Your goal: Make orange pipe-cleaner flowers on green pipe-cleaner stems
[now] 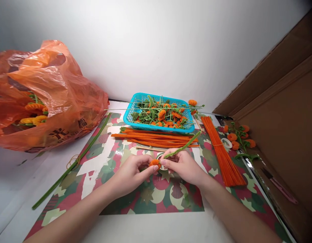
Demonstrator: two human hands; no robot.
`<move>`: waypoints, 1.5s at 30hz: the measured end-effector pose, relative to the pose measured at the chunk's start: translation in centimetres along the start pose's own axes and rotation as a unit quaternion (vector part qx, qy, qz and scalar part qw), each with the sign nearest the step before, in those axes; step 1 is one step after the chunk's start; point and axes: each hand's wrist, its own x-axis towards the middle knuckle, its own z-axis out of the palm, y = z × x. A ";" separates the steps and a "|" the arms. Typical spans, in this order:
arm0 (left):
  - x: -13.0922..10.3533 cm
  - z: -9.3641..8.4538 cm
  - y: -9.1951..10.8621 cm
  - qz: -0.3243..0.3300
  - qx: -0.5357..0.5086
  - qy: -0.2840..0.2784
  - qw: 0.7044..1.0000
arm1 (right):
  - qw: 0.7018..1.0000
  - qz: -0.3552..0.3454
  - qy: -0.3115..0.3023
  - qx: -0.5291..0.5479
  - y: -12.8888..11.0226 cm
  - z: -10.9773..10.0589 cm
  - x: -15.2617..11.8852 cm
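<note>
Orange bloom [154, 162] over the middle of the tabletop [145, 202], narrow pinch in left hand [132, 172]. Right hand [185, 166] pinches green stem [185, 146] right at the bloom, free end slanting toward back right corner. Blue basket [135, 125] of more blooms [162, 115] by back edge, orange stems [156, 137] just in front. Tied orange bundle [219, 152] near right edge, green bundle [92, 141] along left edge, bag [77, 98] at back left corner

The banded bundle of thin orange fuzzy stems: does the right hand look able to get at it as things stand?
Probably yes: the bundle lies uncovered to the right of the right hand with nothing visible between them, though that hand holds a fuzzy green stem.
</note>
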 end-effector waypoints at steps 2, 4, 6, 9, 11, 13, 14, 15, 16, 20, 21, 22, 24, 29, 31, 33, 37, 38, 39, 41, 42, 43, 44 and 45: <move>0.0 0.1 0.0 0.004 0.010 0.004 1.000 | 1.000 -0.004 -0.001 -0.015 0.1 -0.1 -0.1; 0.0 0.1 0.0 0.013 0.030 0.013 0.999 | 0.998 -0.023 0.002 -0.057 0.1 -0.2 -0.3; -0.1 0.2 0.2 0.023 0.051 0.024 0.998 | 0.992 -0.041 0.008 -0.121 0.0 -0.3 -0.5; -0.1 0.2 0.3 0.033 0.076 0.039 0.996 | 0.976 -0.058 0.026 -0.208 -0.4 -0.4 -0.8; -0.1 0.2 0.4 0.038 0.089 0.045 0.994 | 0.967 -0.072 0.042 -0.240 -0.6 -0.3 -0.8; -0.1 0.2 0.4 0.039 0.101 0.046 0.993 | 0.962 -0.084 0.052 -0.255 -0.7 -0.1 -0.8; -0.1 0.2 0.4 0.038 0.107 0.046 0.993 | 0.961 -0.088 0.054 -0.258 -0.6 -0.1 -0.8; -0.1 0.2 0.4 0.037 0.112 0.046 0.992 | 0.960 -0.090 0.056 -0.261 -0.5 0.0 -0.8; -0.1 0.3 0.4 0.036 0.118 0.046 0.991 | 0.958 -0.092 0.058 -0.264 -0.3 0.1 -0.8; -0.1 0.4 0.4 0.049 0.140 0.053 0.988 | 0.954 -0.095 0.062 -0.277 0.3 0.3 -0.7; -0.1 0.5 0.4 0.053 0.145 0.055 0.986 | 0.954 -0.093 0.062 -0.278 0.4 0.4 -0.7; -0.1 0.5 0.4 0.056 0.149 0.058 0.986 | 0.954 -0.090 0.062 -0.278 0.4 0.4 -0.7; -0.1 0.6 0.3 0.059 0.150 0.063 0.985 | 0.956 -0.079 0.066 -0.273 0.5 0.5 -0.7; -0.2 0.7 0.4 0.067 0.134 0.086 0.985 | 0.960 -0.093 0.096 -0.248 0.5 0.6 -0.6; -0.2 0.6 0.5 0.064 0.130 0.097 0.985 | 0.959 -0.123 0.097 -0.235 0.3 0.6 -0.6; -0.1 0.5 0.6 0.059 0.129 0.097 0.985 | 0.959 -0.143 0.095 -0.223 0.1 0.6 -0.6; -0.1 0.4 0.5 0.053 0.136 0.087 0.985 | 0.958 -0.153 0.099 -0.222 0.0 0.7 -0.5; -0.1 0.4 0.5 0.054 0.136 0.086 0.985 | 0.956 -0.154 0.100 -0.228 0.0 0.7 -0.5; -0.1 0.4 0.4 0.056 0.135 0.086 0.986 | 0.955 -0.155 0.101 -0.233 0.0 0.7 -0.5; -0.2 0.5 0.3 0.061 0.128 0.086 0.986 | 0.953 -0.156 0.102 -0.240 0.1 0.8 -0.5; -0.2 0.6 0.3 0.064 0.123 0.087 0.987 | 0.952 -0.156 0.103 -0.242 0.2 0.9 -0.5; -0.2 0.7 0.2 0.068 0.118 0.087 0.987 | 0.952 -0.156 0.104 -0.242 0.3 0.9 -0.5; -0.2 0.7 0.2 0.070 0.115 0.088 0.987 | 0.952 -0.156 0.106 -0.241 0.4 1.0 -0.5; -0.2 0.7 0.2 0.072 0.113 0.090 0.987 | 0.952 -0.157 0.108 -0.241 0.5 1.1 -0.5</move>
